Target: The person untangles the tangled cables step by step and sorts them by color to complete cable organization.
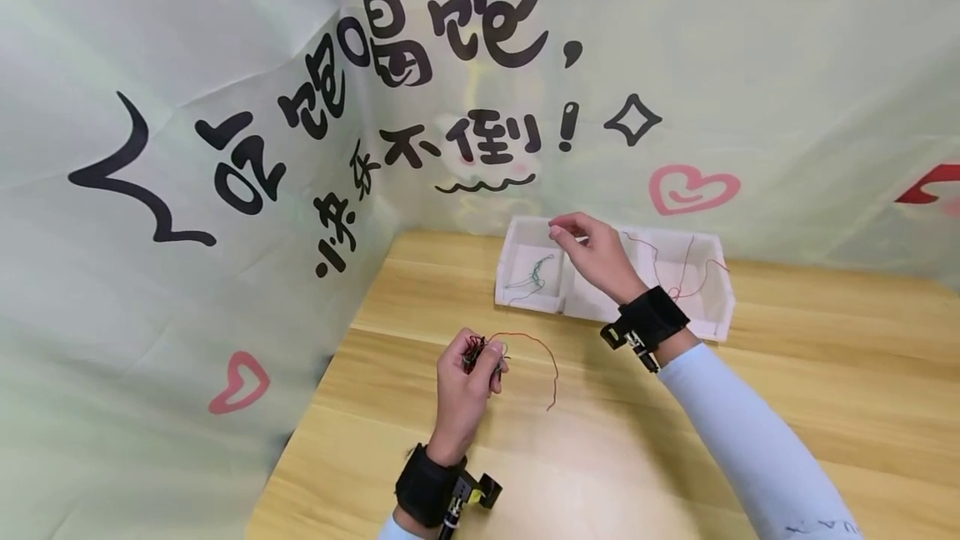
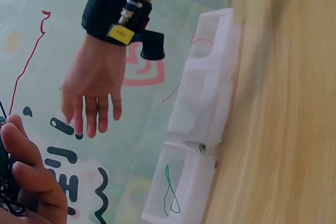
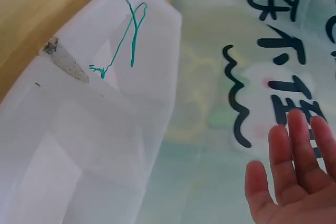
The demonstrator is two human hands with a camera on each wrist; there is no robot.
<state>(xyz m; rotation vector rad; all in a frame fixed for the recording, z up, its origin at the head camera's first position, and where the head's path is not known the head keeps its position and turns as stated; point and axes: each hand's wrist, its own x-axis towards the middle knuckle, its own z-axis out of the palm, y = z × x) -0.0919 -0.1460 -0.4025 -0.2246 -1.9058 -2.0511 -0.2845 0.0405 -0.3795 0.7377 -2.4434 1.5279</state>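
Note:
My left hand [image 1: 467, 390] grips a tangled bundle of thin dark and red wires [image 1: 476, 352] above the table. One long red wire [image 1: 556, 369] curves out of it to the right. Over the white tray [image 1: 528, 303] hovers my right hand [image 1: 596, 257], its fingers loosely extended and nothing visibly held; the right wrist view shows these fingers [image 3: 296, 156] beside the tray. Kinked green wire [image 1: 537, 277] lies in the tray's left compartment. Red wires [image 1: 678, 286] lie in the right compartment, some reaching its rim. My right hand partly hides the middle compartment.
The wooden table [image 1: 420, 282] carries the tray near its back edge. A pale printed cloth [image 1: 787, 107] with dark characters and pink hearts stands behind and to the left. Both wrists wear black straps [image 1: 654, 317] with small protruding devices.

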